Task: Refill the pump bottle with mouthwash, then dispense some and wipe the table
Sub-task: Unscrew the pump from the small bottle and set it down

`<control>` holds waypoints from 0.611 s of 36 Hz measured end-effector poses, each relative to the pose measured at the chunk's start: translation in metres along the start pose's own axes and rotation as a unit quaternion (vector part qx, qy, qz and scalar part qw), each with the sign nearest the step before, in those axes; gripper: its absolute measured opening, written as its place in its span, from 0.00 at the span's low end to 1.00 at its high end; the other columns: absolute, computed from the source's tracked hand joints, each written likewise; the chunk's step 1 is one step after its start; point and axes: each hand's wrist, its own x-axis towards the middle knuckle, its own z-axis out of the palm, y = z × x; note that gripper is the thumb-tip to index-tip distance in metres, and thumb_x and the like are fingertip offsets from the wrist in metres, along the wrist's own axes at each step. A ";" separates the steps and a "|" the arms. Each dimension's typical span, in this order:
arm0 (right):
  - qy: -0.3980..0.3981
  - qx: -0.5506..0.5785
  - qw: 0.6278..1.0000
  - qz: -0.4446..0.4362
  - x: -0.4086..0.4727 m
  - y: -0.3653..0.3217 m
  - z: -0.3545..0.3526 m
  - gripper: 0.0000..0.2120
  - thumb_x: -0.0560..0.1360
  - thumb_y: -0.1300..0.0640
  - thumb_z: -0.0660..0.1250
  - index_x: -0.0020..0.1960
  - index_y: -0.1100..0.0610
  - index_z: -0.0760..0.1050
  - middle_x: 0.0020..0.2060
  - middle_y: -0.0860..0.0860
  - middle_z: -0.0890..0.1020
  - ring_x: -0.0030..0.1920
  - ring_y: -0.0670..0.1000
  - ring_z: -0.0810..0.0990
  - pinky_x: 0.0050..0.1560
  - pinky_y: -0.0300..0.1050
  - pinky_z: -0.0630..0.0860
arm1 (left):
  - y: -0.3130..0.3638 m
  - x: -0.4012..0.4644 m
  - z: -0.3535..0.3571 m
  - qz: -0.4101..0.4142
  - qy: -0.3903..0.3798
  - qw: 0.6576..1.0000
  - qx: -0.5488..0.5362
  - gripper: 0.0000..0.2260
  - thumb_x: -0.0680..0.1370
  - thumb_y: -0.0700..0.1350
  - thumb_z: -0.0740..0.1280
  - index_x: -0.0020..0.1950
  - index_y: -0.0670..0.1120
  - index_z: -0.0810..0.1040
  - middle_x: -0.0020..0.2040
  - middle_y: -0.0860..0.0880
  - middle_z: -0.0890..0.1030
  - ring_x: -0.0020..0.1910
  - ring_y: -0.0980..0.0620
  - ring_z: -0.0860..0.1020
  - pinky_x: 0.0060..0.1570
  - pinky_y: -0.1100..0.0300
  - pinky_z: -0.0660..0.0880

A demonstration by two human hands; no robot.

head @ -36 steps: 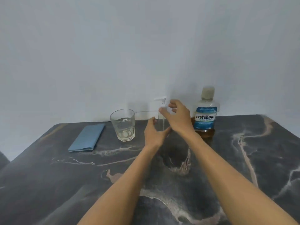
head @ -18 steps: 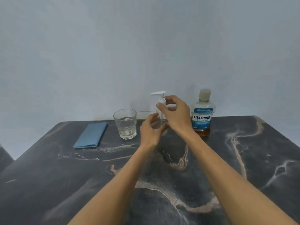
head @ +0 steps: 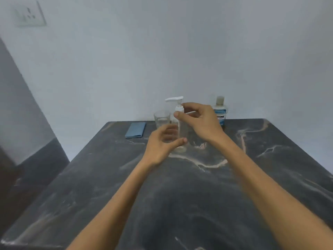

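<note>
Both hands seemingly grip pump bottle (head: 180,127) (blurred).

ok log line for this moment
step: open pump bottle | left hand: grips bottle body | right hand: pinches pump collar | mouthwash: capped, behind

Dark marbled table (head: 198,204), folded blue cloth (head: 135,130), glass (head: 161,118), pump bottle (head: 180,130), mouthwash bottle (head: 220,110) on it

A dark marble table (head: 270,177) meets a pale wall (head: 162,51) bearing what looks like a socket plate (head: 29,15).
</note>
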 end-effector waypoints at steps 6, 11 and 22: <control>-0.019 -0.007 0.999 0.040 -0.066 -0.009 0.025 0.15 0.70 0.50 0.73 0.54 0.55 0.80 0.47 0.49 0.84 0.47 0.46 0.81 0.47 0.36 0.75 | -0.008 -0.070 -0.014 -0.031 -0.012 0.999 0.008 0.19 0.67 0.48 0.77 0.54 0.57 0.74 0.52 0.56 0.80 0.51 0.59 0.79 0.50 0.64 0.77; -0.032 -0.026 0.997 0.058 -0.098 -0.003 0.044 0.16 0.71 0.53 0.72 0.57 0.58 0.79 0.49 0.52 0.83 0.48 0.47 0.81 0.49 0.33 0.75 | -0.028 -0.104 -0.016 -0.041 -0.001 0.999 0.025 0.19 0.69 0.45 0.76 0.56 0.52 0.74 0.51 0.53 0.79 0.50 0.57 0.79 0.48 0.68 0.75; -0.038 -0.040 0.994 0.090 -0.117 0.021 0.071 0.15 0.72 0.53 0.71 0.58 0.56 0.78 0.49 0.49 0.83 0.47 0.45 0.81 0.45 0.39 0.77 | -0.060 -0.126 -0.009 -0.083 0.028 0.996 0.007 0.23 0.71 0.42 0.74 0.64 0.43 0.73 0.56 0.45 0.77 0.53 0.52 0.77 0.52 0.62 0.74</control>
